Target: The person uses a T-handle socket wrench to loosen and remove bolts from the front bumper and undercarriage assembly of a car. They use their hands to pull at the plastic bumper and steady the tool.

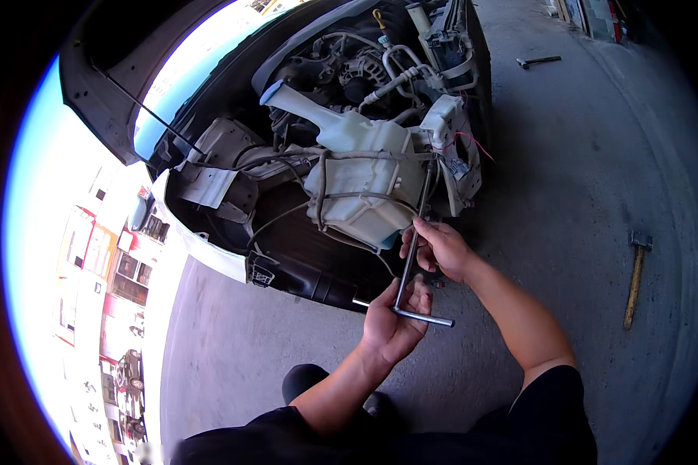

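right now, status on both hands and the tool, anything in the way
Left hand on T-handle wrench near crossbar, right hand gripping shaft. Wrench angled up alongside white tank, far end's seating unclear. Hoses cross tank front, near wrench.

T-handle wrench: smooth, glossy metal. Washer-fluid reservoir, 12 o'clock: matt plastic. Hammer handle, 3 o'clock: wood.

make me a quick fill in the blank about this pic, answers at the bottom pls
1. The left hand is at the crossbar end of a metal wrench shaped like the letter ____.
2. The right hand is nearer the white plastic tank than the ____ hand is.
3. The wooden-handled tool on the floor at the right is a ____.
4. The person's short sleeves are coloured ____.

Missing words: T; left; hammer; black.
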Demonstrator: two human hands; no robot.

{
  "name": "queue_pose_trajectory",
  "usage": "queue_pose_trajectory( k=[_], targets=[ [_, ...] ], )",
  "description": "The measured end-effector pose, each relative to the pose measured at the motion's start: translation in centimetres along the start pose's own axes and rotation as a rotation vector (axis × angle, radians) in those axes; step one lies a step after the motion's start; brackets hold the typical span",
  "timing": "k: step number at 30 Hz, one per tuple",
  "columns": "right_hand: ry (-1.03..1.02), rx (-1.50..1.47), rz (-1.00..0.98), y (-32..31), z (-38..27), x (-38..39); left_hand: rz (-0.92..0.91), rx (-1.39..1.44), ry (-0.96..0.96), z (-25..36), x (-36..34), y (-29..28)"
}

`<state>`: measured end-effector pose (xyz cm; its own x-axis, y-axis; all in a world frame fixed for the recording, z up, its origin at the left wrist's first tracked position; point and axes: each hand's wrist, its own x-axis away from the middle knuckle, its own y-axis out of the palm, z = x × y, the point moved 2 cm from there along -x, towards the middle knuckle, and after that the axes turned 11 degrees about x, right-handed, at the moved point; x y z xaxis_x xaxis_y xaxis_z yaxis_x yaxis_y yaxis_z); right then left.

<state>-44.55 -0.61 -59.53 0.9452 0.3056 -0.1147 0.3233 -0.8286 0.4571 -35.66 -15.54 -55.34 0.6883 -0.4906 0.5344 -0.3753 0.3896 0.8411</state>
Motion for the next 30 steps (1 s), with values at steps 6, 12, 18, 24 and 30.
queue_pose_trajectory(
  k=[6, 12, 18, 24, 30],
  targets=[
    [-0.067, -0.096, 0.084, -0.2, 1.9, -0.7, 0.13, -1.875, 1.515, 1.1, 7.6, -3.8],
    [-0.044, -0.196, 0.062, 0.3, 1.4, -0.3, 0.059, -2.32, 1.036, 0.5, 2.8, 1.8],
    [-0.082, -0.366, 0.074, 0.6, 0.4, -1.1, -0.292, 0.176, -0.087, -1.0, 0.2, 2.0],
    [-0.055, -0.253, 0.113, -0.9, 0.3, -0.7, 0.17, -1.255, 0.966, 0.3, 4.5, -3.5],
    [-0.058, -0.25, 0.188, -0.3, 0.5, -0.9, -0.007, -2.193, 1.118, -0.9, 2.3, 1.8]
  ],
)
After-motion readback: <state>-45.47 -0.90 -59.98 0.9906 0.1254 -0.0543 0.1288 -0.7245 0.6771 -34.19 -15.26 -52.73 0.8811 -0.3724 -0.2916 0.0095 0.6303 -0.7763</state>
